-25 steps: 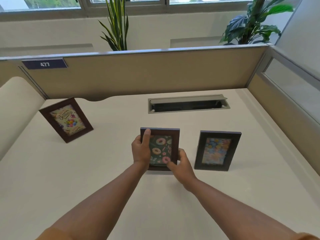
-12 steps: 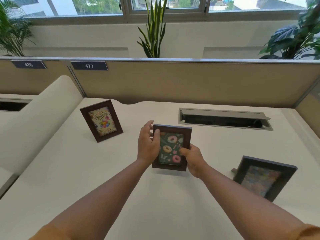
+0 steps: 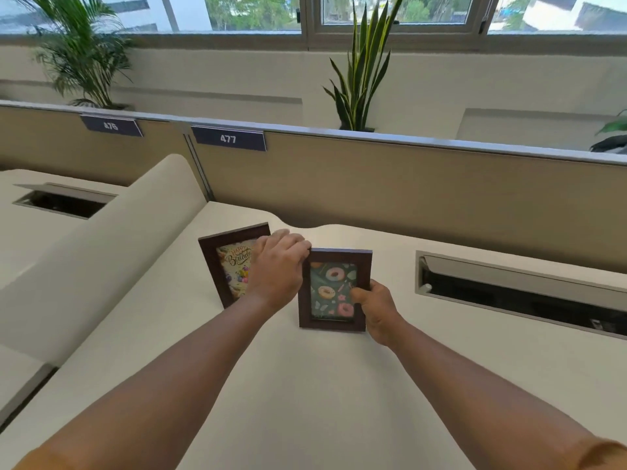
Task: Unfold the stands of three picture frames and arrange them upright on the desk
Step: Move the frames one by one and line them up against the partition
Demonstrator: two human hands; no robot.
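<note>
A dark brown frame with a donut picture (image 3: 334, 290) stands upright on the cream desk (image 3: 305, 385). My left hand (image 3: 278, 269) grips its upper left corner and my right hand (image 3: 376, 308) pinches its right edge near the bottom. Just behind and to the left stands a second brown frame with a birthday picture (image 3: 230, 262), leaning back; my left hand hides its right side. The third frame is out of view.
An open cable slot (image 3: 519, 293) is set into the desk at the right. A tan partition (image 3: 407, 188) labelled 477 closes the back. A low cream divider (image 3: 95, 252) runs along the left, with a neighbouring desk beyond it.
Both hands have carried the donut frame left and back, close beside the birthday frame. The view has swung left, so the dark frame on the right has left the picture.
</note>
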